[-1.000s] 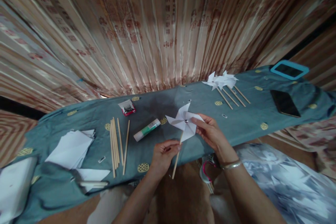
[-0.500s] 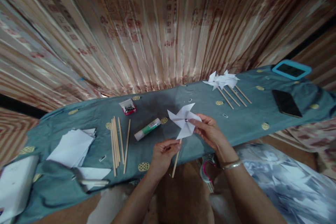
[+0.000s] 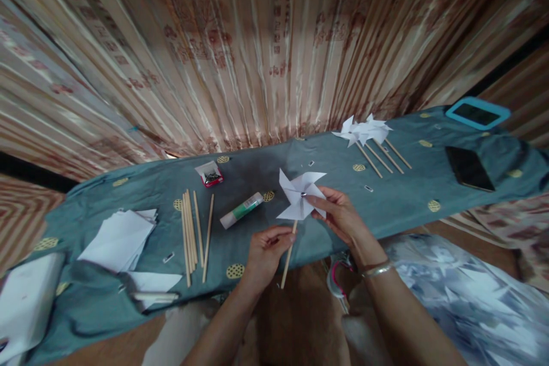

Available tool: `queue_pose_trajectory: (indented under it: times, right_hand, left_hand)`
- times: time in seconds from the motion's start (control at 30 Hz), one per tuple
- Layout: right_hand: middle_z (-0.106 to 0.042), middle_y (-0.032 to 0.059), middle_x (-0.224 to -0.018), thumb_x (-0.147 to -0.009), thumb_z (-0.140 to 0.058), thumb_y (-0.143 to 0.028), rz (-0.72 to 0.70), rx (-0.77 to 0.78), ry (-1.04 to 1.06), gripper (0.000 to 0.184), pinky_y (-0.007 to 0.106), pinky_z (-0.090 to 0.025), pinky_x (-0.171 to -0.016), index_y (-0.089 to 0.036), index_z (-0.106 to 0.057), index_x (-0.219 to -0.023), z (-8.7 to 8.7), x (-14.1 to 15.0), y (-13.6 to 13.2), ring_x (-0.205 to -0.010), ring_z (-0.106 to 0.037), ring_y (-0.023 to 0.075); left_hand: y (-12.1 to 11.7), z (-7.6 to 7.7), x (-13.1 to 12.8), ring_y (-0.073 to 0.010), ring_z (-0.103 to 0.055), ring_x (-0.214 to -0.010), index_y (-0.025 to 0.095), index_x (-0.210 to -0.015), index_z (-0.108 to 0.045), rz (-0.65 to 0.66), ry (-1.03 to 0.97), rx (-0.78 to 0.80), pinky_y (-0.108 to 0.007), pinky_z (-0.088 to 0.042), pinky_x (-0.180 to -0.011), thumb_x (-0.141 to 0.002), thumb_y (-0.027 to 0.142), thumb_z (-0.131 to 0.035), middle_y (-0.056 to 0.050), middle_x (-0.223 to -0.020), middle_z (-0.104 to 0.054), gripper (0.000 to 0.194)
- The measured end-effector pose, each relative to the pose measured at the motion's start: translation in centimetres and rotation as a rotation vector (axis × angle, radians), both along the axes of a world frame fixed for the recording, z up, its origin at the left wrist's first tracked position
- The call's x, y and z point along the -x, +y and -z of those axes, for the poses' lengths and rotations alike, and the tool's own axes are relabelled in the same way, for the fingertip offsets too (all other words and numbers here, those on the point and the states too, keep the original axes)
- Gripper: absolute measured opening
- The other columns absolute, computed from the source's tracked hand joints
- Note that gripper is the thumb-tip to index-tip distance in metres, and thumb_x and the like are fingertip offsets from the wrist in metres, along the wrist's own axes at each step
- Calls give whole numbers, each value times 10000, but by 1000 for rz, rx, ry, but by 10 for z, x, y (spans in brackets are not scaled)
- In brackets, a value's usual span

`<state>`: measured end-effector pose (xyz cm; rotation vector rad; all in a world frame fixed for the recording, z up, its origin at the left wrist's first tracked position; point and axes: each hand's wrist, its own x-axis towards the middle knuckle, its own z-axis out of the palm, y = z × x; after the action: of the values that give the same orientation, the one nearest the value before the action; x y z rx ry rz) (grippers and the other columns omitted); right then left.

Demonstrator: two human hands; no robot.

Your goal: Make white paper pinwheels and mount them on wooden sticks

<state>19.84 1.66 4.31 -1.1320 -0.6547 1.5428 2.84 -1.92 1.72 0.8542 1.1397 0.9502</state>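
Note:
A white paper pinwheel (image 3: 295,205) on a thin wooden stick (image 3: 287,263) is held over the front edge of the table. A shiny pin shows at its centre. My left hand (image 3: 268,251) is closed, pinching the stick just below the blades. At the pinwheel's right side, my right hand (image 3: 341,214) grips it with the thumb close to the pin and the other fingers behind the paper. To the left of the pinwheel lies a green and white glue stick (image 3: 241,210). Behind that is a small red box (image 3: 211,175) of pins, its lid up.
Several loose wooden sticks (image 3: 189,240) lie left of the glue stick, beside a stack of white paper (image 3: 120,240). Several pinwheels (image 3: 364,130) rest at the back right. A black phone (image 3: 469,167) and a blue-framed tablet (image 3: 478,113) lie at the far right. Patterned curtains (image 3: 240,68) hang behind.
The pinwheel's blades have turned clockwise on the stick, with my right thumb and fingers at their right side. My left hand keeps its hold on the stick.

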Motion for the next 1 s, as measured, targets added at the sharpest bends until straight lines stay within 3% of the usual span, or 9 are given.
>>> queue_pose_trajectory:
  times: [0.4,0.8,1.0]
  right_hand:
    - [-703,-21,-648,-551,-890,-286,-27,-31,23,241,154,-462,-448,-195,-774,-741,5,4,-1,-511,-557,70]
    - [-695,-6,-604,-537,-883,-456,39,-71,30,330,204,-481,-503,-208,-754,-712,4,-9,-2,-515,-583,104]
    - [-664,-24,-576,-566,-881,-386,29,-63,40,255,179,-471,-483,-196,-726,-636,2,-8,-3,-489,-555,78]
  left_hand:
    - [0,2,2,-135,-526,-620,178,-681,-786,1,27,-45,-243,-405,-591,-569,328,-797,-40,-652,-673,188]
    - [1,1,2,-141,-541,-628,177,-675,-782,9,26,-39,-248,-416,-602,-557,357,-810,-40,-648,-672,217]
    - [0,4,1,-129,-544,-622,174,-680,-783,-1,10,-40,-238,-415,-603,-566,320,-809,-35,-659,-678,186]
